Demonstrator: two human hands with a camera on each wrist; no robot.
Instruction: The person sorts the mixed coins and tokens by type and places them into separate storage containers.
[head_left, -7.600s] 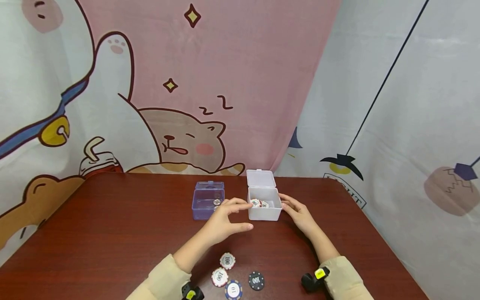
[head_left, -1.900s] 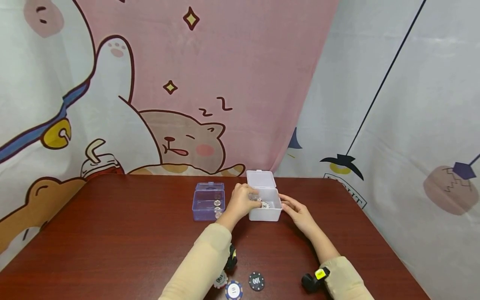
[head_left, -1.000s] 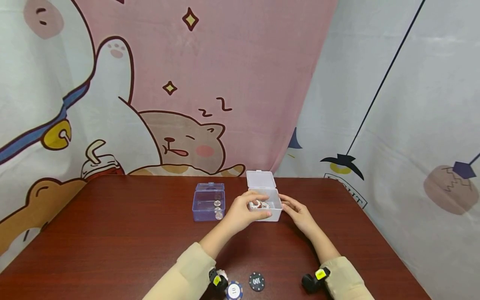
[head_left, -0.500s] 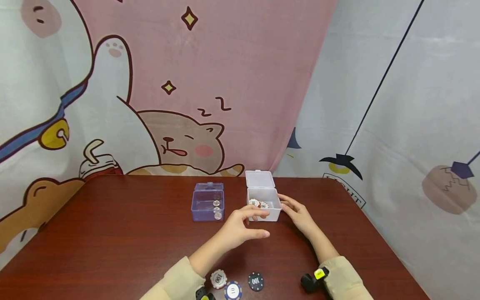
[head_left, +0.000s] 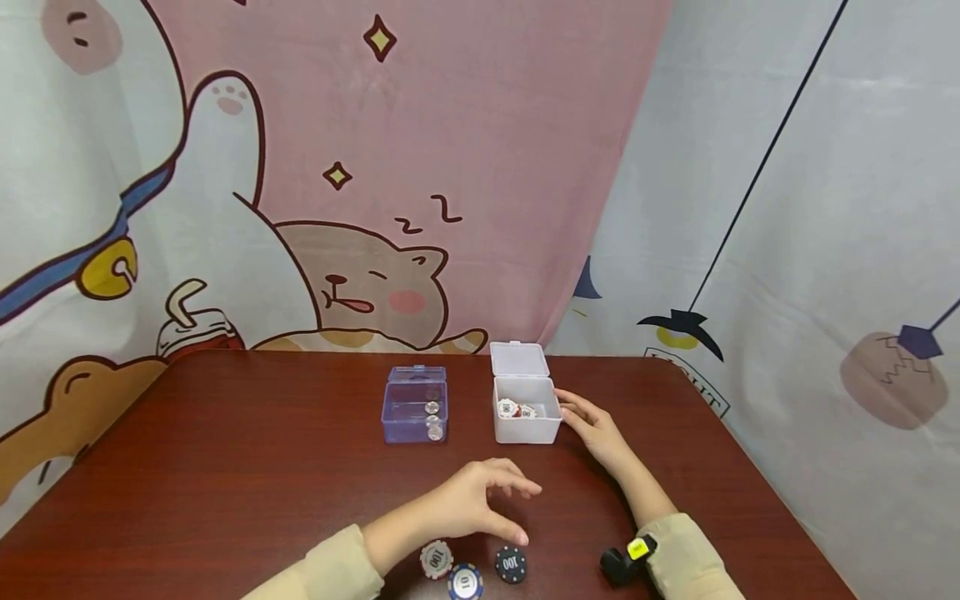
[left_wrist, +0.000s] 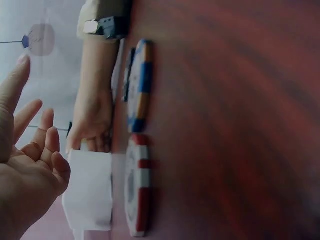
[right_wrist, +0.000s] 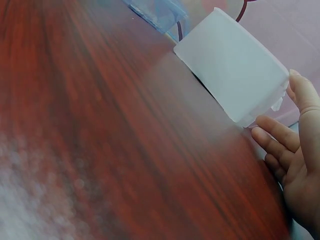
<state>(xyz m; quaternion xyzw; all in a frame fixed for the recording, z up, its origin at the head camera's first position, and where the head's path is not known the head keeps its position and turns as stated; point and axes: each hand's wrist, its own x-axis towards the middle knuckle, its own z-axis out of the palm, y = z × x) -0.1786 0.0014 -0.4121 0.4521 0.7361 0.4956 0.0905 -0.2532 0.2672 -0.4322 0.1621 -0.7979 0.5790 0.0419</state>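
My left hand (head_left: 474, 500) hovers over the near part of the table, empty, thumb apart from its bent fingers. Just below and beside it lie a red-and-white poker chip marked 100 (head_left: 437, 559), a blue-and-white poker chip marked 10 (head_left: 465, 582) and a black poker chip marked 100 (head_left: 511, 565). In the left wrist view, the blue chip (left_wrist: 140, 87) and the red one (left_wrist: 137, 185) appear edge-on. My right hand (head_left: 596, 429) rests its fingers against the right wall of a white plastic box (head_left: 527, 431), whose lid stands open. White-faced poker chips (head_left: 510, 408) lie inside it.
Left of the white box stands a translucent blue box (head_left: 405, 432), lid up, with several small silvery discs (head_left: 433, 422) along its right side. The dark red wooden table (head_left: 247, 467) ends at a printed cloth backdrop (head_left: 480, 167).
My left hand has gone from the white box back toward the near chips. One red-and-white chip from the table has gone since the earliest frame. My right hand has stayed at the box.
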